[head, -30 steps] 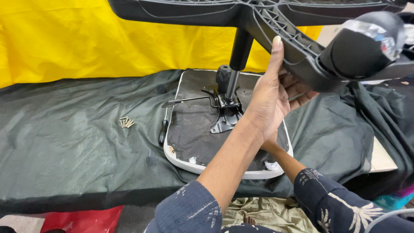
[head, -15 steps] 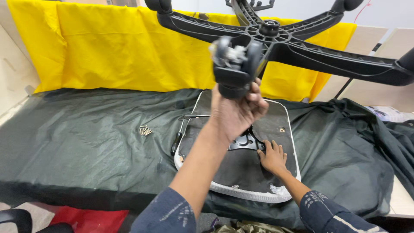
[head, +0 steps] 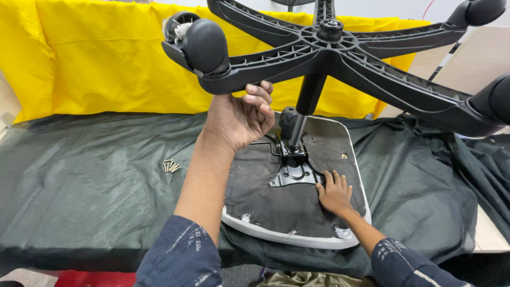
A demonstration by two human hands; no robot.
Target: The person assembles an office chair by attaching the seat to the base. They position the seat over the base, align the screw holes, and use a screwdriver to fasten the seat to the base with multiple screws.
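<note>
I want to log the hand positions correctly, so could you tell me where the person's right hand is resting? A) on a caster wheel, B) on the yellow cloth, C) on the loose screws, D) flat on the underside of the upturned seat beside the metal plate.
D: the right hand lies flat on the seat underside next to the metal plate, while the left hand grips an arm of the star base.

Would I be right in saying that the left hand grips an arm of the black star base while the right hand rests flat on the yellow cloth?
Not quite. In the head view the right hand rests flat on the dark underside of the upturned seat, beside the metal bracket, not on the yellow cloth behind. The left hand does grip an arm of the black star base.
</note>
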